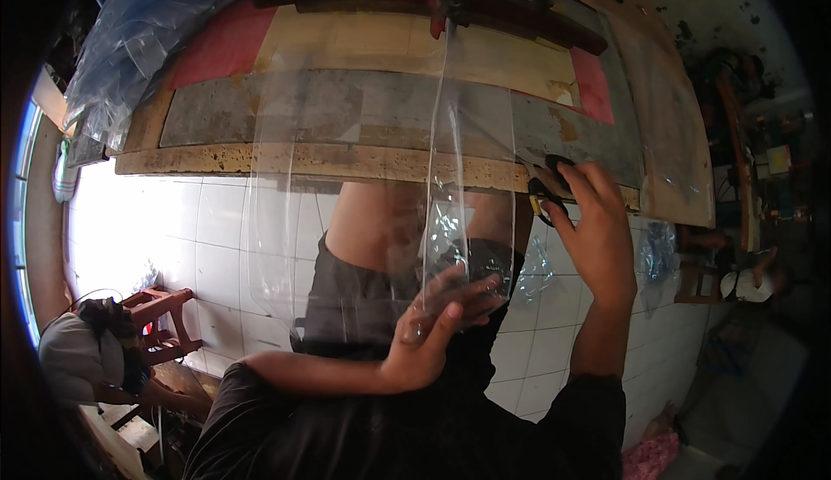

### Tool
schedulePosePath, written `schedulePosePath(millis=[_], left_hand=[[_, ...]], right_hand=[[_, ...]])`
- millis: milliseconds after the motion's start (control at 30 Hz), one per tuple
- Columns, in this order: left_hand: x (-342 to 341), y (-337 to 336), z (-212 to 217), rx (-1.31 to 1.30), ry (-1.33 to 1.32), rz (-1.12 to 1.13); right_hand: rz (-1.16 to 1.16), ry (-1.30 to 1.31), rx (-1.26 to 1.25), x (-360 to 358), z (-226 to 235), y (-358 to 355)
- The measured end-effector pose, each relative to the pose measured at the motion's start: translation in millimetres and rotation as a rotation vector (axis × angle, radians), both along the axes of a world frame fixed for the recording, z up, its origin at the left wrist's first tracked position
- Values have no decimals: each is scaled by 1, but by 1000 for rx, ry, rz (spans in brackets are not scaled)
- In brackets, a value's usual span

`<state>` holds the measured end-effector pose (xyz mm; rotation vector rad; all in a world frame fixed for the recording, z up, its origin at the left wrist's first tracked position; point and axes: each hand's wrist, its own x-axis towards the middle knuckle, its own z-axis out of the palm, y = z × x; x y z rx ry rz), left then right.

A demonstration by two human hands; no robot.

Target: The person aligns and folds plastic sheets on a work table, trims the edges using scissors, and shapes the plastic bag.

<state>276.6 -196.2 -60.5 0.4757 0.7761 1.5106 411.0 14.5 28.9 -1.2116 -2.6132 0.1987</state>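
Note:
A long clear plastic sheet (346, 220) hangs over the front edge of the worktable (346, 161) and down across my lap. My left hand (428, 328) is at its near end, to the right of the middle, with the plastic between the thumb and fingers; some fingers show through the film. Beside the sheet's right edge, my right hand (597, 229) has its fingers in the black handles of a pair of scissors (541, 205). The blades lie close to the table's edge and are hard to make out.
Across the table's far side runs a dark red bar (372, 2). Clear plastic (130, 64) is heaped at the far left. A red stool (164, 315) and a person (82, 350) are at lower left; another person (751, 284) sits at far right.

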Motion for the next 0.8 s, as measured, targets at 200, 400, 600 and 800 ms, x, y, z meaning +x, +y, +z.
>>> schedulePosePath(millis=[200, 400, 600, 800], left_hand=[[1, -2, -4, 47, 14, 101], [-5, 3, -1, 68, 111, 98], [-6, 7, -5, 20, 111, 76], [-8, 9, -9, 65, 118, 76]], right_hand=[[-223, 4, -97, 13, 6, -24], [-250, 365, -568, 63, -22, -55], [-100, 560, -1038, 78, -76, -117], [-170, 465, -790, 68, -95, -159]])
